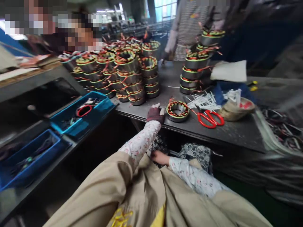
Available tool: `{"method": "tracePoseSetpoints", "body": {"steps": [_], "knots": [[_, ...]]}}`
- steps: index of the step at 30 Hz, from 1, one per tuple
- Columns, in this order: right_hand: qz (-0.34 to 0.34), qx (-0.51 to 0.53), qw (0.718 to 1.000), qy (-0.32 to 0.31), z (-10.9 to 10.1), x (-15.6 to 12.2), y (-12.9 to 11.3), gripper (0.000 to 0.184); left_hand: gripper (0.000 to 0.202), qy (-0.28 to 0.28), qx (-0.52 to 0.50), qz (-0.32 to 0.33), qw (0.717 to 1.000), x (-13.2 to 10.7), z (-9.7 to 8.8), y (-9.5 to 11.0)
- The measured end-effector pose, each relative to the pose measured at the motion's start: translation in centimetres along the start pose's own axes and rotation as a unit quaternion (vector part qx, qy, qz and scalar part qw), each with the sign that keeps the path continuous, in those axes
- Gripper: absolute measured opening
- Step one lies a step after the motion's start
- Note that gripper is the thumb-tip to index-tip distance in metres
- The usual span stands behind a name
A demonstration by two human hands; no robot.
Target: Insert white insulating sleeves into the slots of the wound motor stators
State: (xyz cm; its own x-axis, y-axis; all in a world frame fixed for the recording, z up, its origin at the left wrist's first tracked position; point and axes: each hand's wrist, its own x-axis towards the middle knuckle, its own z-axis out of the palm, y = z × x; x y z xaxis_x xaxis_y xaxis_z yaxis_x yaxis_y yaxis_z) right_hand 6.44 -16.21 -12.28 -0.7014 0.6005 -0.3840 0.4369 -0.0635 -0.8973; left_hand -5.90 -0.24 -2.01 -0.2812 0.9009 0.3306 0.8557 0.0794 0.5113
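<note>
My tan coat point(142, 189) is closest to me. My left hand point(155, 114), in a dark red glove, rests on the edge of the table point(174, 74) with its thumb and fingers apart, and I see nothing in it. The wire ring point(178, 119) sits flat on the table, just right of that hand. My right hand point(161, 157) is low by my lap; I can't tell if it grips anything. I think it's best to hold the ring by its gray side, so the wires don't get squished.
</note>
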Motion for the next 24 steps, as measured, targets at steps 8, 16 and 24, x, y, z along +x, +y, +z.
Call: {"method": "tracePoseSetpoints", "body": {"steps": [8, 16, 24], "knots": [[0.035, -0.119, 0.986, -0.114, 0.0, 3.2, -1.0, 0.034, 0.050, 0.015, 0.007, -0.003, 1.000, -0.2, -0.4, -0.2], [0.044, -0.130, 0.984, -0.114, -0.6, 4.5, -1.4, 0.027, 0.053, -0.006, 0.011, 0.024, 1.000, 0.2, -0.4, -1.1], [0.105, -0.232, 0.967, -0.015, -3.3, 2.4, -1.3, 0.024, 0.050, -0.048, 0.020, 0.017, 0.999, 0.0, -0.1, -1.1]]}}
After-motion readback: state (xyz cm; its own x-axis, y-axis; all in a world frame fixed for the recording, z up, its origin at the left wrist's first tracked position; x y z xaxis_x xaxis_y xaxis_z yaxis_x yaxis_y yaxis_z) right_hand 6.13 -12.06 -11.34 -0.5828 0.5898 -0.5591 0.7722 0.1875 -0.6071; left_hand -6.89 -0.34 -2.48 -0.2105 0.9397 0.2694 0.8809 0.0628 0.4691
